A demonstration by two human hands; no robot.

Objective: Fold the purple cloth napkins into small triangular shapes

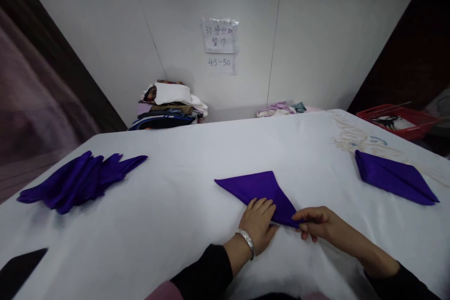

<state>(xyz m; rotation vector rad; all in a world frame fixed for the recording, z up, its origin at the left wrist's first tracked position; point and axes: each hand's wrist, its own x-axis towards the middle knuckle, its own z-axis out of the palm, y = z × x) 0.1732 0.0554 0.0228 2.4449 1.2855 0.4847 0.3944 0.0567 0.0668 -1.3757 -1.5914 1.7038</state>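
A purple cloth napkin (pixel 262 187), folded to a triangle, lies on the white tablecloth in front of me. My left hand (pixel 258 222), with a silver bracelet at the wrist, rests flat on its near edge, fingers stretched out. At the napkin's right corner my right hand (pixel 314 222) pinches the tip between thumb and fingers. Over on the right lies another folded purple napkin (pixel 393 178) with a pointed end. To the left, several purple napkins seem bunched in a loose, overlapping heap (pixel 82 180).
Stacked folded clothes (pixel 168 105) stand beyond the table's far edge, with more fabric (pixel 281 109) to their right. A red basket (pixel 401 122) is at the far right. A dark flat object (pixel 21 272) lies at the near left corner. Handwritten paper signs (pixel 221 37) hang on the wall.
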